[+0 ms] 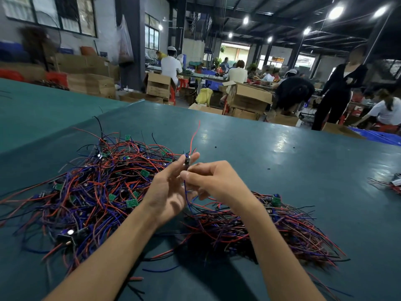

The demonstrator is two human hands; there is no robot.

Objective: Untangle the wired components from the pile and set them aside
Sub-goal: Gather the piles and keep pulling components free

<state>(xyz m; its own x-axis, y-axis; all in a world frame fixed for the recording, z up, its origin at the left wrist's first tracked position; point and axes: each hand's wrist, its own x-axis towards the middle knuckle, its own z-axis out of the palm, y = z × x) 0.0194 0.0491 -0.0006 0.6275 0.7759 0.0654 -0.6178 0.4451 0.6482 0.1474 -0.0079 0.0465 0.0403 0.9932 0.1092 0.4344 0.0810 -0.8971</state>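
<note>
A big tangled pile (91, 187) of red, blue and black wires with small green boards lies on the left of the green table. A neater bundle of wired components (267, 231) lies to the right, under my right forearm. Between them, above the table, my left hand (171, 187) and my right hand (214, 181) meet. My left fingertips pinch a small dark component (187, 160); its red wire (194, 135) sticks up and its blue wire (187, 196) hangs down. My right thumb and fingers pinch the wire just below the component.
The green table (271, 153) stretches far ahead and right. A small wire bundle (390, 184) lies at the right edge. Beyond the far edge stand cardboard boxes (249, 96) and several people at other benches.
</note>
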